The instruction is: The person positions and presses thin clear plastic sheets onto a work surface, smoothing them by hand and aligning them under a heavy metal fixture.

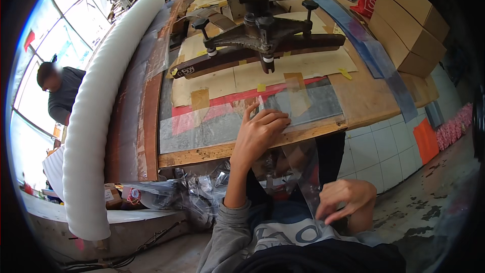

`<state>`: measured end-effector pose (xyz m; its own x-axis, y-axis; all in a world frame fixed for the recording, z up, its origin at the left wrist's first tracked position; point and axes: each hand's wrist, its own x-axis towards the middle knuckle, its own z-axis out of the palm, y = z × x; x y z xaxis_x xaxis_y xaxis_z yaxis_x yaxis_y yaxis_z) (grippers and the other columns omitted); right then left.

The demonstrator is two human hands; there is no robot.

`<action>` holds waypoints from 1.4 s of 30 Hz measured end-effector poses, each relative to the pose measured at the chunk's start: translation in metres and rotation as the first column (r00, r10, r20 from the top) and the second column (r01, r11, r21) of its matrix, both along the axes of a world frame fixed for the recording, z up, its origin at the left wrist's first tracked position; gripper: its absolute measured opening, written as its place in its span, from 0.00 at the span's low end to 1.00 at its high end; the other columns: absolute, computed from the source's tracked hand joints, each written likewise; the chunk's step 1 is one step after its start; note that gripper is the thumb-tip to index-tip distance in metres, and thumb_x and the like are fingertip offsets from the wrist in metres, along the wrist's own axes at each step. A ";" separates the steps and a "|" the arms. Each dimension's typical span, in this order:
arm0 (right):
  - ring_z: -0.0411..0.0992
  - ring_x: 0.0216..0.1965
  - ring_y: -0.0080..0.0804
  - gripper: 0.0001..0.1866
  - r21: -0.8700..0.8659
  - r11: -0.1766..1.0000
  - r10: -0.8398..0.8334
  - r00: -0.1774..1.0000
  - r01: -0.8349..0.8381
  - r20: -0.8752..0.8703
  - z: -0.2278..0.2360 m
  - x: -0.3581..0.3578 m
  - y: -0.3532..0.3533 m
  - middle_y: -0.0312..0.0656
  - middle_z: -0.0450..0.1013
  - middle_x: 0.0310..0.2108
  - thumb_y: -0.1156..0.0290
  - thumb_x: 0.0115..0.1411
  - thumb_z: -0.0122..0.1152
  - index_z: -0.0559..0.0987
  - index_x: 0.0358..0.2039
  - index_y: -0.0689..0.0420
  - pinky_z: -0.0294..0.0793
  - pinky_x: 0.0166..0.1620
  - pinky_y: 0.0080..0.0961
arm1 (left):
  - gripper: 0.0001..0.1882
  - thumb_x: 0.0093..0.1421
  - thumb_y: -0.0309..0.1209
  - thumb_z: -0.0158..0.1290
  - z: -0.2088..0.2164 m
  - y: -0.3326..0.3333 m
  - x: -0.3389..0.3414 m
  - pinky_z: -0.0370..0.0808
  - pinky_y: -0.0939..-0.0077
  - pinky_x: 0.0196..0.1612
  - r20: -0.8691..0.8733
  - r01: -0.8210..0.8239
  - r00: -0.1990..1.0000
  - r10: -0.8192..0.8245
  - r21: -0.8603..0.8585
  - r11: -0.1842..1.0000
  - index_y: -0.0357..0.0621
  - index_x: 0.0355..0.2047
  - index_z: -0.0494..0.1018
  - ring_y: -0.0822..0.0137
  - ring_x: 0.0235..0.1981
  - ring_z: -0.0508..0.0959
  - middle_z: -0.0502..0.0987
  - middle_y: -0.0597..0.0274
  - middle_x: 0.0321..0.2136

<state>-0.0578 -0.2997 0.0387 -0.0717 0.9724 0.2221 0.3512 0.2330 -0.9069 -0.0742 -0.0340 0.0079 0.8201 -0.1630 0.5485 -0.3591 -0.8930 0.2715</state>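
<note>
My left hand (260, 131) rests on the near part of the work board, its fingers apart, over a thin clear plastic sheet (301, 164). The sheet hangs over the wooden front edge (217, 157) toward my lap. Down at the right, my right hand (348, 199) is closed, with thumb and fingertips pinching the sheet's hanging edge. Beyond my left fingers lie a red strip (247, 97) and brown tape pieces (200, 102) on a grey plate (202, 139). A dark metal press head (262, 45) with a long bar hangs above the board, apart from my hands.
A thick white foam roll (96, 116) runs along the left, beside a person (65, 88). Brown cardboard boxes (404, 30) stand at the far right. Blue plastic strips (353, 30) drape over the table's right edge. Crumpled clear plastic (202, 192) lies below the board.
</note>
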 end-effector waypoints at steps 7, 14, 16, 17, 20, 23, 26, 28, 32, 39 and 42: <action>0.78 0.40 0.32 0.20 -0.123 0.957 0.224 0.939 -0.263 -0.260 -0.026 0.001 -0.042 0.41 0.78 0.39 0.66 0.55 0.65 0.76 0.47 0.61 0.77 0.43 0.22 | 0.12 0.53 0.30 0.55 -0.002 -0.004 -0.001 0.63 0.63 0.57 -0.033 -0.015 0.999 0.014 -0.032 0.999 0.53 0.39 0.79 0.71 0.48 0.75 0.79 0.72 0.42; 0.79 0.30 0.23 0.18 -0.618 0.786 -0.041 0.999 0.027 -0.009 0.009 0.006 -0.116 0.32 0.80 0.27 0.56 0.54 0.65 0.80 0.46 0.44 0.77 0.34 0.15 | 0.15 0.52 0.29 0.55 -0.004 -0.003 -0.006 0.62 0.63 0.59 -0.060 -0.075 0.995 0.075 0.005 0.997 0.55 0.41 0.78 0.72 0.51 0.74 0.77 0.72 0.46; 0.79 0.29 0.25 0.17 -0.686 0.706 -0.148 0.984 0.177 0.102 0.016 0.008 -0.136 0.34 0.80 0.27 0.56 0.52 0.66 0.81 0.43 0.45 0.77 0.33 0.16 | 0.16 0.51 0.29 0.55 -0.006 -0.003 -0.004 0.62 0.63 0.59 -0.060 -0.091 0.994 0.092 0.015 0.996 0.55 0.42 0.78 0.73 0.51 0.73 0.77 0.72 0.47; 0.79 0.28 0.27 0.16 -0.730 0.605 -0.237 0.947 0.318 0.216 0.016 0.010 -0.145 0.35 0.80 0.26 0.57 0.50 0.68 0.83 0.40 0.46 0.77 0.33 0.18 | 0.16 0.50 0.29 0.55 -0.007 -0.003 -0.005 0.61 0.62 0.59 -0.034 -0.109 0.993 0.110 0.020 0.994 0.56 0.42 0.78 0.73 0.51 0.74 0.77 0.73 0.46; 0.78 0.28 0.31 0.16 -0.663 0.415 -0.325 0.783 0.623 0.531 0.006 0.018 -0.185 0.40 0.79 0.24 0.65 0.46 0.69 0.83 0.39 0.48 0.76 0.34 0.25 | 0.17 0.49 0.30 0.56 -0.001 -0.003 -0.010 0.60 0.60 0.60 0.060 -0.117 0.992 0.114 0.052 0.992 0.55 0.42 0.78 0.74 0.48 0.75 0.78 0.73 0.42; 0.78 0.29 0.35 0.06 -0.385 -0.170 -0.445 0.278 0.907 0.852 -0.002 0.019 -0.200 0.45 0.78 0.25 0.74 0.44 0.66 0.85 0.26 0.54 0.74 0.35 0.28 | 0.16 0.49 0.32 0.58 -0.003 -0.006 -0.034 0.61 0.60 0.58 0.169 -0.152 0.977 0.133 0.107 0.983 0.54 0.40 0.78 0.74 0.44 0.77 0.79 0.72 0.37; 0.76 0.30 0.42 0.07 0.158 -0.331 -0.272 -0.254 0.930 0.928 -0.028 0.031 -0.244 0.50 0.77 0.27 0.80 0.48 0.58 0.83 0.24 0.58 0.73 0.35 0.33 | 0.10 0.50 0.32 0.60 -0.012 -0.020 -0.074 0.64 0.68 0.52 0.336 -0.196 0.931 0.141 0.135 0.971 0.54 0.36 0.80 0.76 0.38 0.78 0.79 0.71 0.32; 0.76 0.34 0.43 0.09 0.275 -0.442 -0.263 -0.417 0.854 0.870 -0.019 0.050 -0.233 0.48 0.77 0.31 0.82 0.49 0.56 0.82 0.28 0.57 0.73 0.37 0.35 | 0.09 0.52 0.30 0.60 -0.025 -0.031 -0.107 0.65 0.75 0.48 0.421 -0.212 0.902 0.095 0.241 0.947 0.55 0.35 0.81 0.79 0.35 0.78 0.78 0.74 0.30; 0.74 0.39 0.42 0.10 0.536 -0.402 -0.304 -0.660 0.742 0.687 0.007 0.081 -0.194 0.43 0.77 0.35 0.79 0.51 0.57 0.81 0.34 0.54 0.72 0.43 0.36 | 0.10 0.52 0.28 0.59 -0.053 -0.040 -0.158 0.64 0.79 0.44 0.292 -0.164 0.953 0.083 0.264 0.951 0.55 0.36 0.80 0.80 0.34 0.77 0.76 0.76 0.27; 0.71 0.44 0.37 0.12 0.700 -0.180 -0.276 -0.719 0.691 0.638 0.012 0.119 -0.162 0.36 0.77 0.40 0.70 0.60 0.53 0.80 0.43 0.45 0.73 0.44 0.32 | 0.12 0.49 0.28 0.60 -0.082 0.003 -0.211 0.65 0.71 0.43 0.100 -0.449 0.893 0.439 0.262 0.854 0.52 0.36 0.80 0.75 0.36 0.77 0.76 0.71 0.28; 0.72 0.42 0.39 0.12 0.725 -0.311 -0.209 -0.788 0.615 0.579 0.020 0.121 -0.147 0.36 0.77 0.39 0.69 0.61 0.52 0.80 0.43 0.45 0.73 0.43 0.33 | 0.11 0.48 0.26 0.58 -0.092 0.034 -0.240 0.65 0.69 0.45 0.138 -0.605 0.796 0.590 0.227 0.763 0.49 0.34 0.79 0.70 0.37 0.77 0.76 0.69 0.27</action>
